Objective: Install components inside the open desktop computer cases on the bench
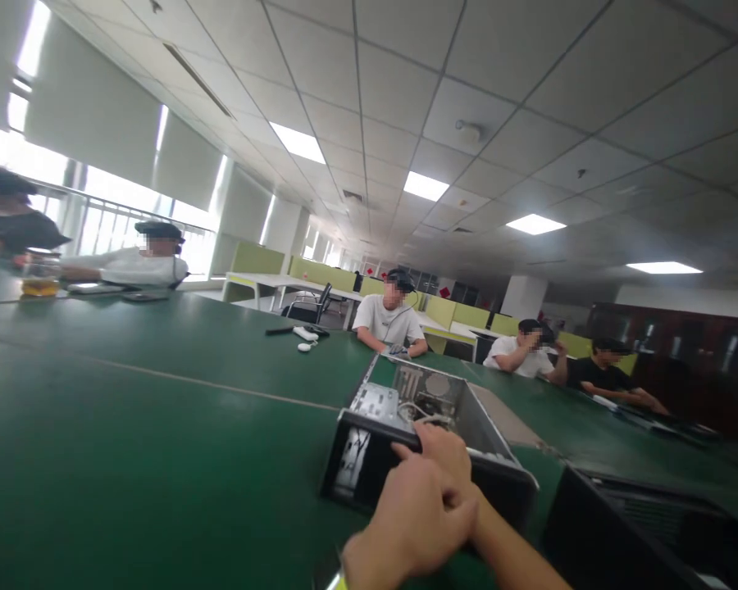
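An open desktop computer case point(369, 447) lies on the green table point(129, 426), its inside with cables and metal brackets facing up. My right hand point(444, 451) reaches in from the lower right and its fingers hook over the case's near top rim. My left hand point(413, 518), with a band at the wrist, comes up from the bottom edge. Its fingers are curled, and it rests against my right wrist and the case's front. Whatever lies under its fingers is hidden.
A black box-like object point(627, 533) sits at the lower right beside the case. A grey panel point(507, 419) lies past the case. A remote point(306, 333) and a mouse point(304, 347) lie mid-table; a cup point(40, 280) stands far left. Several people sit around the table.
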`<control>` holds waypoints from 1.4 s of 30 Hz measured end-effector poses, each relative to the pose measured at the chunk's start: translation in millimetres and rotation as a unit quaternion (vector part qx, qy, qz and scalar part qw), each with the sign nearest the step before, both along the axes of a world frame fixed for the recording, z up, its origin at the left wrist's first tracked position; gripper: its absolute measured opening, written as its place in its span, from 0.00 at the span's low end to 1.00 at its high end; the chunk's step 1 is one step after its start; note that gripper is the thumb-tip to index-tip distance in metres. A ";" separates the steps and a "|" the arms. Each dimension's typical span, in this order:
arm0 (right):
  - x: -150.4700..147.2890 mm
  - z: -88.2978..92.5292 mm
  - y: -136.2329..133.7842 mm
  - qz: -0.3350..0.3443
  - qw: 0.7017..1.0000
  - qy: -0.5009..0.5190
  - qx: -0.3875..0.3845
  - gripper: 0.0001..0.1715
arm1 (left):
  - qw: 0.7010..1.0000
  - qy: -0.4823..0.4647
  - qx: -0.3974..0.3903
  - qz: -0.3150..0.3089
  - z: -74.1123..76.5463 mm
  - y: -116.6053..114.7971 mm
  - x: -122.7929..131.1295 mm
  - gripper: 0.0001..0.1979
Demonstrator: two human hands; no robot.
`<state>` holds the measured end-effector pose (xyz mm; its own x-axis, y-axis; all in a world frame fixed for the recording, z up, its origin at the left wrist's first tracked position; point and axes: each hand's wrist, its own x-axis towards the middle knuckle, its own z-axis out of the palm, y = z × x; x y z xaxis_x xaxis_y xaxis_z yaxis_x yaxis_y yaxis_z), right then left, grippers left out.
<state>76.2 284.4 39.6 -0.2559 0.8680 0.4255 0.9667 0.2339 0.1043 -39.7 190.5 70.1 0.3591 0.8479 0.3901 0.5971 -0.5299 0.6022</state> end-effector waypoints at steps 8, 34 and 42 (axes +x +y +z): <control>-8.2 2.2 120.2 -0.041 0.999 0.007 0.008 0.36 | 0.936 -0.090 -0.336 0.050 -136.7 38.9 -32.6 0.18; -14.6 -0.7 164.5 -0.076 0.994 0.059 -0.052 0.28 | 0.919 -0.212 -0.333 -0.017 -130.2 32.0 -35.0 0.19; -15.0 -2.3 162.8 -0.082 0.994 0.058 -0.043 0.29 | 0.925 -0.197 -0.325 -0.010 -137.9 35.9 -34.4 0.19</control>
<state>61.1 447.1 37.3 -0.0616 0.9282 0.3669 0.9969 0.0752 -0.0231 -74.1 226.4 -67.7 0.3161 0.9440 -0.0948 0.2564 0.0112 0.9665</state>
